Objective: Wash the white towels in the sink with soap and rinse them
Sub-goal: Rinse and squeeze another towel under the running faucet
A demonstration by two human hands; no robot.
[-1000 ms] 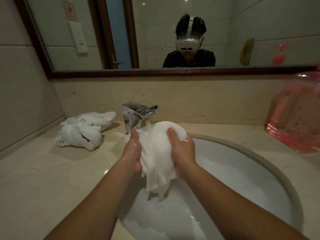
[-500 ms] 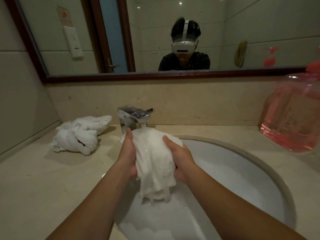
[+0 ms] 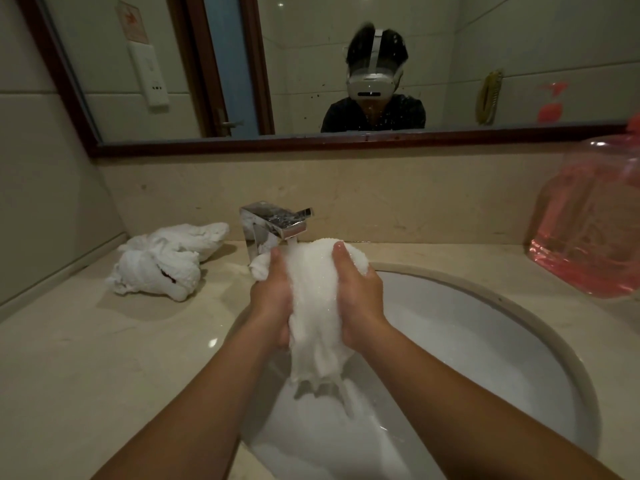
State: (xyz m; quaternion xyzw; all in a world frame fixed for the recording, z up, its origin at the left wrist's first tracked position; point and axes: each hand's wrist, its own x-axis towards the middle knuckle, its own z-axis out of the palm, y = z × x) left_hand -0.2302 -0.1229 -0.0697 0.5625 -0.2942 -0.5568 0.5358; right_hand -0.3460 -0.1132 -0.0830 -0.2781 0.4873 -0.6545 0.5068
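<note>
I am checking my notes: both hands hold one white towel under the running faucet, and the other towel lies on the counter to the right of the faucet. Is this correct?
Not quite. In the head view the other towel lies on the counter left of the faucet, not right. The left hand and right hand do hold one white towel under the running water.

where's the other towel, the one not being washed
In the head view, the crumpled towel lies on the counter at the left, just left of the faucet and outside the sink.

Bathroom: sink (image 3: pixel 540 327), faucet (image 3: pixel 277 225), wall mirror (image 3: pixel 311 64), tiled walls.
</note>
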